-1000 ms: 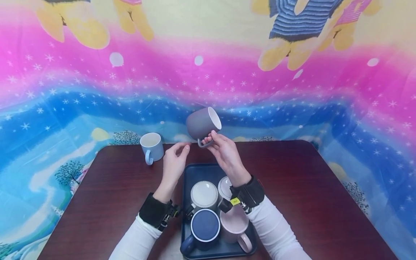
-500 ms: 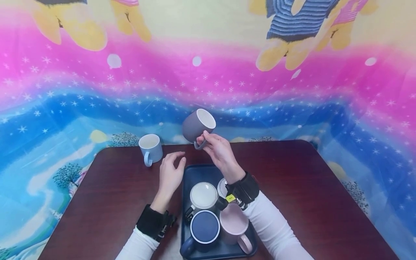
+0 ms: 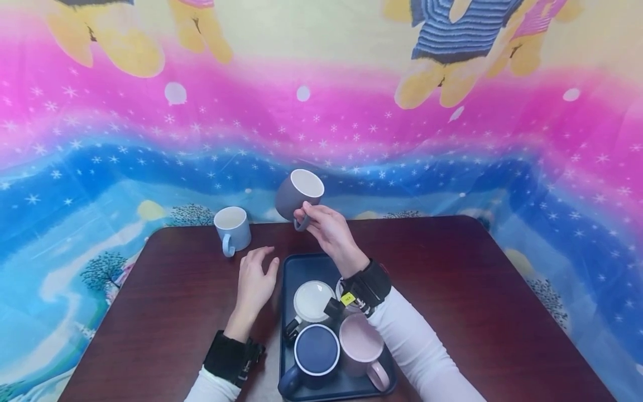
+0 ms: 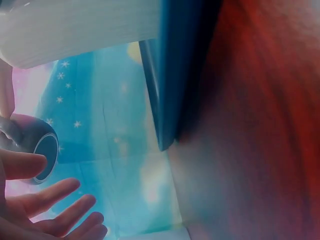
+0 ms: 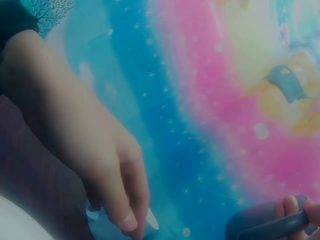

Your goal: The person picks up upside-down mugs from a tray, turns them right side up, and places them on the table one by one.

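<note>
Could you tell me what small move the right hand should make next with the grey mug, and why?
Probably lower it onto the table beside the blue mug. The right hand holds the grey mug by its handle, tilted in mid-air beyond the tray; the left hand is open.

Light blue mug (image 3: 233, 229) at table's (image 3: 477, 279) far left. Tray (image 3: 301, 265) holds white mug (image 3: 313, 301), navy mug (image 3: 315, 352), pink mug (image 3: 359, 349). Cartoon cloth backdrop (image 3: 150, 139) behind.
</note>
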The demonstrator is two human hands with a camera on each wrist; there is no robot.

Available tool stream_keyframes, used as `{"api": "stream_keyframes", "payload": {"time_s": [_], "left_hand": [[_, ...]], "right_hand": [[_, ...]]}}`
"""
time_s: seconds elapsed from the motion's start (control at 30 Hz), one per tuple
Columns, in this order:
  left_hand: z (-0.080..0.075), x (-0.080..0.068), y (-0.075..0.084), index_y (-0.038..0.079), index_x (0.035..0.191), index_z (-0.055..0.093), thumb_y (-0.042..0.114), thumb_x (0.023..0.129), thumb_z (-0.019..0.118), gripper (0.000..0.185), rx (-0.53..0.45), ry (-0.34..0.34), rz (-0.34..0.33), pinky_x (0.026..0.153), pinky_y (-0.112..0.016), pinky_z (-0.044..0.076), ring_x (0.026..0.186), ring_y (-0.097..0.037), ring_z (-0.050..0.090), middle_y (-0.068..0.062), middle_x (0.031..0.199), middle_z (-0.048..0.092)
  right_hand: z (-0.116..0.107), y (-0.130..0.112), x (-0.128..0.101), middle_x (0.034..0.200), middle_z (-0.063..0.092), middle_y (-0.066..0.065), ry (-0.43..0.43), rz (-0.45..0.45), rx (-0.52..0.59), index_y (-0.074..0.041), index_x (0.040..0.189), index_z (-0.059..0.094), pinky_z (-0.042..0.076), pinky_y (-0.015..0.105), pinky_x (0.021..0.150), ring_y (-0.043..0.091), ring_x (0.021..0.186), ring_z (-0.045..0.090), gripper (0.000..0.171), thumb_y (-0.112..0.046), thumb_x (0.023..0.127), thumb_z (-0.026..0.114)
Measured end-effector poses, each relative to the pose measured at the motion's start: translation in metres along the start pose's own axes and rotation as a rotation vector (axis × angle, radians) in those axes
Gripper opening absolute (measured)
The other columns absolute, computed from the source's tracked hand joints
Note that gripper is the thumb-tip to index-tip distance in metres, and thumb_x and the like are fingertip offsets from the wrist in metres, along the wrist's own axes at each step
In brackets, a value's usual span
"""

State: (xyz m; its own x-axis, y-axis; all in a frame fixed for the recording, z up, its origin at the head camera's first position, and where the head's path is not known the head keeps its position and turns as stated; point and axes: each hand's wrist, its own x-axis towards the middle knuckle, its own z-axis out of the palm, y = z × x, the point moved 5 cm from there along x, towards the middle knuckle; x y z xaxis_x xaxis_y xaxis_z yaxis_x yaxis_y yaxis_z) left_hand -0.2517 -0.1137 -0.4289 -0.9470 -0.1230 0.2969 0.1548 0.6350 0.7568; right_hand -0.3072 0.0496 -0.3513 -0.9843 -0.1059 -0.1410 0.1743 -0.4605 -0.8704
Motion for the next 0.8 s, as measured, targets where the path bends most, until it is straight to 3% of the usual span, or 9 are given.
{"api": "stream_keyframes", "payload": {"time_s": [0.43, 0.7, 0.8], "left_hand": [[-0.006, -0.009, -0.012, 0.0, 0.127, 0.055, 0.018, 0.092, 0.058, 0.04, 0.101, -0.033, -0.037, 0.106, -0.051, 0.036, 0.13, -0.035, 0.037, -0.018, 0.139, 0.046], [-0.006, -0.011, -0.021, -0.001, 0.129, 0.054, 0.018, 0.09, 0.061, 0.044, 0.184, -0.09, 0.0, 0.107, -0.053, 0.034, 0.131, -0.04, 0.037, -0.023, 0.141, 0.044], [-0.005, -0.013, -0.023, -0.001, 0.131, 0.052, 0.02, 0.09, 0.061, 0.046, 0.226, -0.124, 0.012, 0.107, -0.055, 0.033, 0.132, -0.041, 0.035, -0.024, 0.141, 0.043]], "right_hand": [[0.013, 0.011, 0.012, 0.076, 0.071, 0.003, 0.023, 0.062, 0.029, -0.009, 0.079, 0.064, 0.046, 0.037, 0.1, 0.015, 0.084, 0.069, 0.01, -0.009, 0.09, 0.064], [0.023, 0.021, 0.019, 0.073, 0.07, 0.002, 0.032, 0.077, 0.017, -0.01, 0.075, 0.064, 0.046, 0.038, 0.1, 0.013, 0.079, 0.069, 0.014, -0.008, 0.089, 0.065], [0.027, 0.025, 0.021, 0.073, 0.07, 0.002, 0.034, 0.093, -0.01, -0.01, 0.074, 0.064, 0.047, 0.037, 0.1, 0.016, 0.086, 0.07, 0.014, -0.009, 0.088, 0.067]]}}
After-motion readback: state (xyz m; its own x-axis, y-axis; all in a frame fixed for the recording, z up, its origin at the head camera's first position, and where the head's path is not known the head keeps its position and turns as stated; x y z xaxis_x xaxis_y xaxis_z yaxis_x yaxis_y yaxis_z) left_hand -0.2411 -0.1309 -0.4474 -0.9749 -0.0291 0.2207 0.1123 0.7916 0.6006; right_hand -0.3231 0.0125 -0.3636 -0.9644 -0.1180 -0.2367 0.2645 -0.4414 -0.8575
